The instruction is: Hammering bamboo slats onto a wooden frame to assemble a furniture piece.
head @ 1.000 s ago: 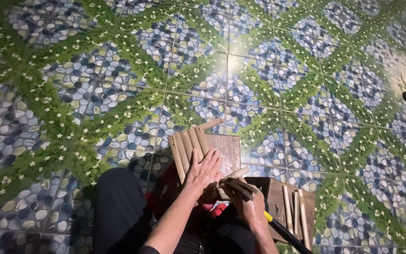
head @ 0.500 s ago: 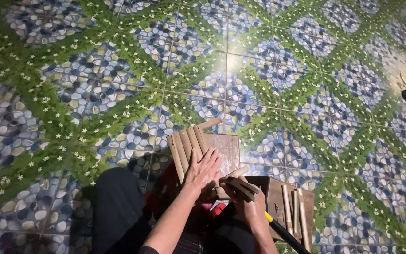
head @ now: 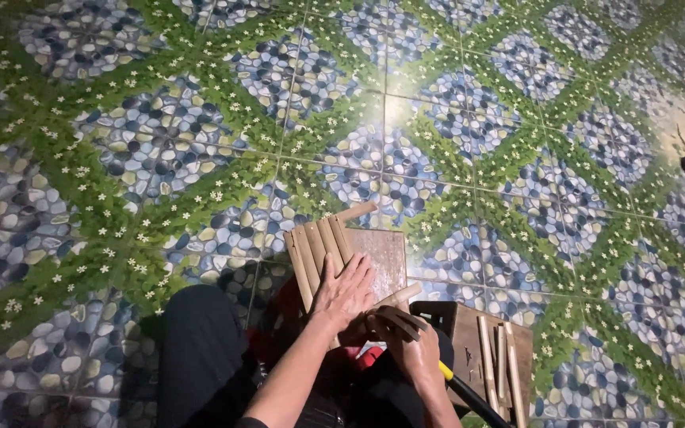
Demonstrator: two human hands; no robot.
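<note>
Several pale bamboo sticks point(head: 316, 252) lie side by side on a flat wooden board point(head: 380, 255), slanting up and away, one crossing their far ends. A few more sticks point(head: 394, 317) sit bunched at the board's near edge.

I see no boxes, bags, labels, signs or screens here. Nothing I can see has a sticker or a tag on it. Small things at the far right edge are too dark and cut off for me to tell what they are.
</note>
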